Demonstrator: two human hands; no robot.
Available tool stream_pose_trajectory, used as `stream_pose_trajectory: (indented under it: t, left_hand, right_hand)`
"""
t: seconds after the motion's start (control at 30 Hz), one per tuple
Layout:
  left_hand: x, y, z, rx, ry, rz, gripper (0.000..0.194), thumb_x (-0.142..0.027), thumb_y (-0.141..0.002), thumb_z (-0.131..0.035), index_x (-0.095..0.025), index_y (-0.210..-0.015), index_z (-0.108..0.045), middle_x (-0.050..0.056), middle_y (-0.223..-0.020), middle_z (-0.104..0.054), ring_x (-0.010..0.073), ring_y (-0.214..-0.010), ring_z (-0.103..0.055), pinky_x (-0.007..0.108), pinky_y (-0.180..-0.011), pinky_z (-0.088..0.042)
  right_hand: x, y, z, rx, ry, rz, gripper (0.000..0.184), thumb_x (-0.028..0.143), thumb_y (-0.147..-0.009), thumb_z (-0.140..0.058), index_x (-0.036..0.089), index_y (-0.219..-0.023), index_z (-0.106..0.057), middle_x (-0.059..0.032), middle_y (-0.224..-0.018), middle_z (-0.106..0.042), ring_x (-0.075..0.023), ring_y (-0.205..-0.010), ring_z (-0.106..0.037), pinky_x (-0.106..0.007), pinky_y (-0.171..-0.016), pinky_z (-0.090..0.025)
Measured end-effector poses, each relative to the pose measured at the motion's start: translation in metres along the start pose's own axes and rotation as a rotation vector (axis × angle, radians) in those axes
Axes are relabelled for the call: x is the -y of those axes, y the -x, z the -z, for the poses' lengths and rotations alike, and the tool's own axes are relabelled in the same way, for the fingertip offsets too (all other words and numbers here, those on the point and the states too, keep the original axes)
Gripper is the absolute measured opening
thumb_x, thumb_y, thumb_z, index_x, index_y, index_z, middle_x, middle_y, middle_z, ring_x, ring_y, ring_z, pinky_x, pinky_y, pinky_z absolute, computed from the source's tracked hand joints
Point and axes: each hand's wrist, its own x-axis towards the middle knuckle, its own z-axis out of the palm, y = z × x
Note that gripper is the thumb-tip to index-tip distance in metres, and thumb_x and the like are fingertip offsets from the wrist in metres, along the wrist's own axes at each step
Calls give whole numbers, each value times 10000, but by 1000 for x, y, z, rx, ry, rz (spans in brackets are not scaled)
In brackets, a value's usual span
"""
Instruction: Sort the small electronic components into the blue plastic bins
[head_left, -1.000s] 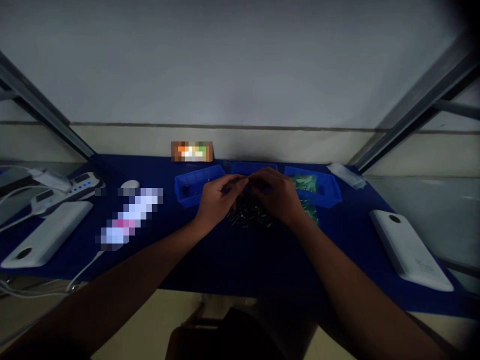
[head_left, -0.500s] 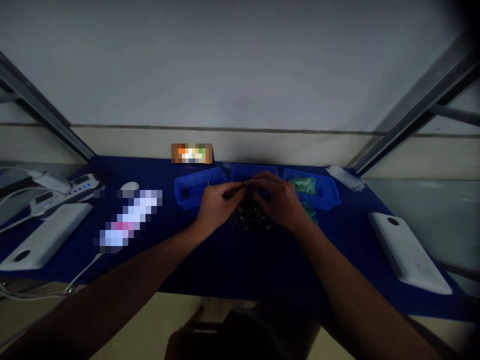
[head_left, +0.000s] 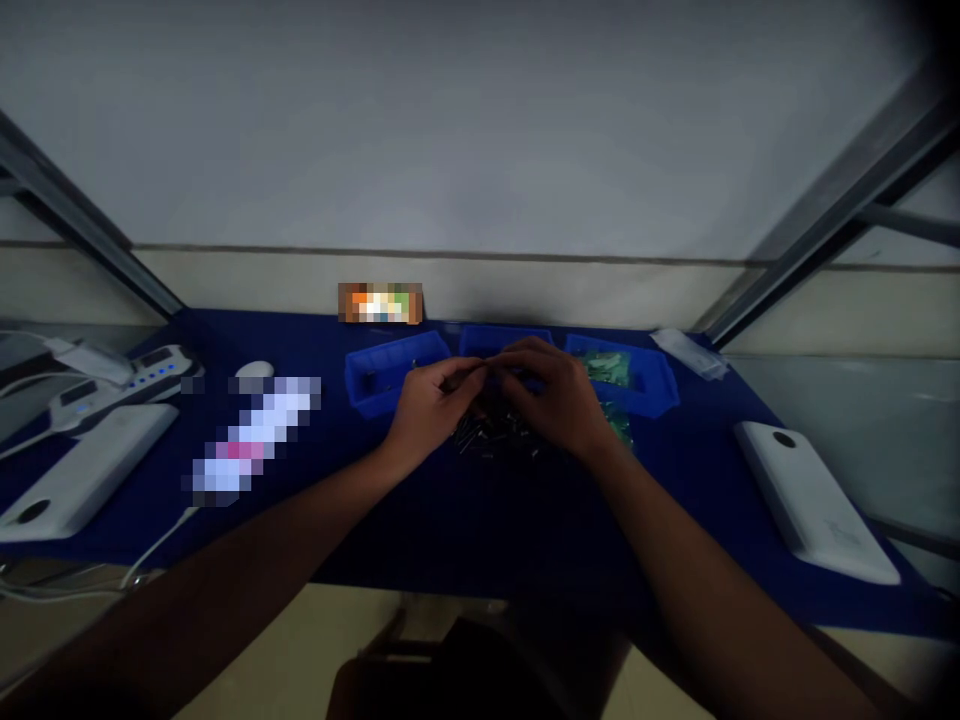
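Observation:
My left hand [head_left: 435,402] and my right hand [head_left: 559,395] meet at their fingertips over a pile of small dark and shiny metal pieces [head_left: 487,435]. Both hands are closed in a pinch; whatever lies between the fingers is too small and dark to make out. Behind the left hand stands a blue bin [head_left: 375,385] with a few small pieces inside. A second blue bin [head_left: 506,340] is partly covered by my right hand. The third blue bin [head_left: 656,390], at the right, holds green-tinted packets [head_left: 606,367]. Another green packet [head_left: 619,424] lies beside my right wrist.
White power banks lie at the left [head_left: 94,470] and right [head_left: 817,500]. A power strip [head_left: 127,385] with cables, a white mouse-like object [head_left: 255,371] and a blurred-out phone-shaped item [head_left: 259,440] are on the left. A clear plastic bag [head_left: 690,353] sits at the back right.
The view has shifted slightly. My hands stay together over the pile, with only small finger movement; nothing is visibly picked up or let go.

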Motion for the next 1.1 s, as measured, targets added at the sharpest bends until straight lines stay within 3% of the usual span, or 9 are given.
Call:
stream_pose_trajectory:
  t: [0.2,0.43,0.6,0.77,0.87,1.1]
  left_hand:
    - [-4,-1,1,10,-74,-42,209,-334,-931,-731,-211,-1085,-802,39,-929,-817,166,-664,-751,275,-606,-625]
    - [3,-3,2,-35,-143,-115,173,-255,-927,-732,-221,-1091,-774,40,-999,-812,182,-830,-784,260,-656,-632]
    - [2,-2,1,-42,-89,-106,168,-296,-923,-757,-210,-1055,-700,28,-938,-792,165,-787,-765,249,-648,-603]
    - [-9,1,1,-21,-186,-73,239,-427,-990,-681,-202,-1005,-756,-6,-730,-730,127,-571,-668,233,-524,-483]
    - [-13,2,2,-1,-248,-80,303,-470,-1008,-651,-206,-997,-799,-15,-661,-700,121,-550,-626,236,-513,-431]
    - [-4,-2,5,3,-277,-100,244,-388,-985,-693,-250,-1141,-821,10,-877,-812,159,-708,-722,256,-620,-529]
  right_hand:
    - [2,-2,-1,-32,-21,-116,153,268,-964,-689,233,-1085,-776,-37,-1022,-801,-196,-926,-766,-319,-826,-627]
    - [-4,-1,-2,27,-29,-164,146,184,-883,-730,231,-1015,-767,-16,-969,-797,-186,-875,-765,-301,-781,-620]
    - [-5,0,-3,30,-2,-101,350,162,-885,-700,232,-1226,-733,-39,-1031,-768,-189,-903,-744,-318,-809,-615]
    - [-1,-1,-1,19,70,-33,250,113,-890,-662,224,-1074,-789,-53,-1026,-740,-179,-873,-711,-307,-784,-583]
    - [-2,-1,0,-1,52,-47,211,135,-896,-682,225,-1058,-783,-43,-988,-743,-179,-852,-706,-298,-755,-583]
    - [-3,-1,2,45,-76,-115,242,126,-906,-643,248,-1052,-794,-39,-1109,-773,-198,-989,-745,-332,-870,-613]
